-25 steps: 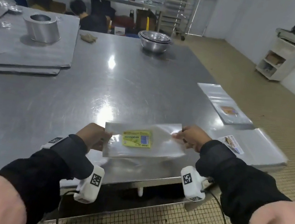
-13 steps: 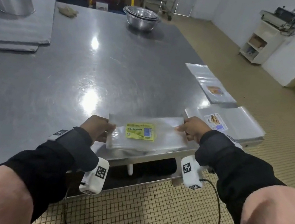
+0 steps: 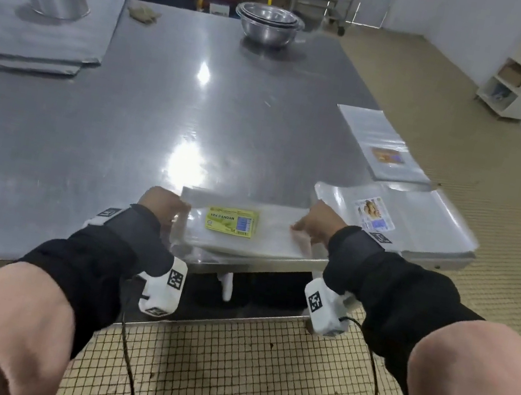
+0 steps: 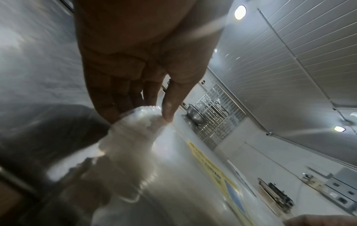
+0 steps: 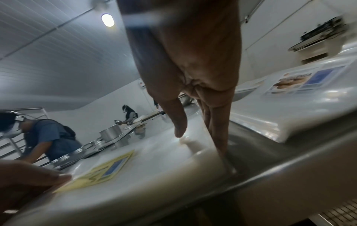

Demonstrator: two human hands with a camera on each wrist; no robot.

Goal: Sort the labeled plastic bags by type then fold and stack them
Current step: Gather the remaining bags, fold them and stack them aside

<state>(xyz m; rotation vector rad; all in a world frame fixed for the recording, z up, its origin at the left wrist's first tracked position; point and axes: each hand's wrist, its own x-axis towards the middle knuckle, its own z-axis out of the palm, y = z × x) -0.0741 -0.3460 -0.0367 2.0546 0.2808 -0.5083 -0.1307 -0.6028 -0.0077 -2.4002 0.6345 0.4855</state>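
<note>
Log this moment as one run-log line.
left hand: pinches left end of yellow-label bag stack | right hand: thumb on top, fingers down its right edge | stack: flat at near edge of steel table

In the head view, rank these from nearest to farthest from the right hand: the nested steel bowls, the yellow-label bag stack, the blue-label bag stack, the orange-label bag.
1. yellow-label bag stack, held by the right hand
2. blue-label bag stack, just right
3. orange-label bag, farther back
4. nested steel bowls, far edge
</note>
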